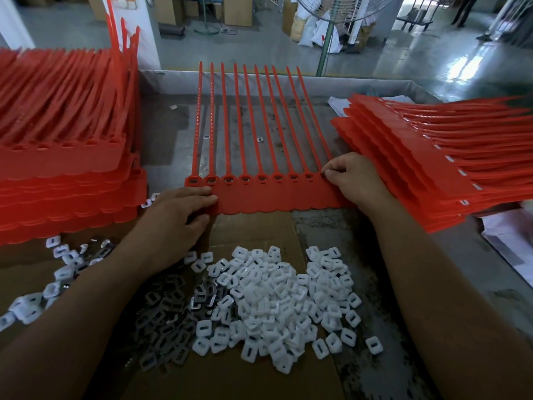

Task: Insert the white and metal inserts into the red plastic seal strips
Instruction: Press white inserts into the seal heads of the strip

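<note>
Here, one red sheet [274,199] of ten seal strips; left hand [178,217] presses its left end, grip wide; right hand [354,177] pinches its rightmost head. Two near piles: white inserts [277,298], metal inserts [164,321].

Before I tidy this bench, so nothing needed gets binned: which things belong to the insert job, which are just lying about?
Job: red seal strip, pressed by left hand, pinched by right hand; white inserts; metal inserts; left strip stack; right strip stack.
Lying about: standing fan; white papers.
</note>
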Action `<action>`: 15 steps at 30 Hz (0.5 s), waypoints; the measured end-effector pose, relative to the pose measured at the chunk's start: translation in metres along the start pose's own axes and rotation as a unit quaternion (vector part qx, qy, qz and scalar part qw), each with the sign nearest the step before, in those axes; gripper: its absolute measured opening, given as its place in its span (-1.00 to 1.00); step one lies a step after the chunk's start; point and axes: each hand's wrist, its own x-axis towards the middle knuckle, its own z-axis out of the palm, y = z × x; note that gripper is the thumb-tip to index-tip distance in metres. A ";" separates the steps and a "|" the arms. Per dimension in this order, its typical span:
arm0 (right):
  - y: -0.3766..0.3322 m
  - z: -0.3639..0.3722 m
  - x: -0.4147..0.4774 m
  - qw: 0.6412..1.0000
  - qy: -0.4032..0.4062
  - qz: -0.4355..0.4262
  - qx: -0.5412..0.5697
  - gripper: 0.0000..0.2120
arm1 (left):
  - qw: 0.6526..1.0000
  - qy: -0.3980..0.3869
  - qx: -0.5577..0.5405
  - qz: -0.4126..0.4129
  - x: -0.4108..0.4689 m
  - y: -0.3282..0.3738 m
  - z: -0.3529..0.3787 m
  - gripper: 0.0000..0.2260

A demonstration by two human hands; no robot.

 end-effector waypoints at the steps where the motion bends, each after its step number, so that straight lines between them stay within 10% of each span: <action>1: 0.000 0.000 0.001 1.000 -0.005 -0.004 -0.014 -0.83 | 1.000 0.000 0.001 0.000 0.000 0.000 0.000 -0.66; 15: -0.003 0.008 -0.003 0.997 0.077 0.027 0.001 -0.84 | 1.000 0.000 0.001 -0.002 -0.001 0.001 0.000 -0.66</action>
